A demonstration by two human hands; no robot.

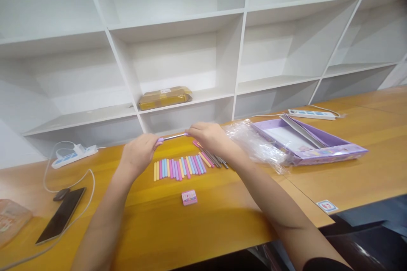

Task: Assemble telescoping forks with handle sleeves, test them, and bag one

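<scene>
**What things are made of**

The table (222, 216) is yellow wood, smooth and a bit shiny. The shelves (178, 21) are white, smooth and matt. The pen (173, 137) between the left hand (140, 152) and the right hand (210, 135) looks like shiny metal with a lilac plastic end. The caps (178, 168) look like smooth plastic. The wrap (254, 144) is thin, clear, crinkly plastic. The box (330, 152) looks like card. The phone (60, 215) is dark and glossy.

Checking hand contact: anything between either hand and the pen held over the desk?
Nothing visible. The left hand and right hand grip opposite ends of the pen, held above the row of coloured sticks.
</scene>
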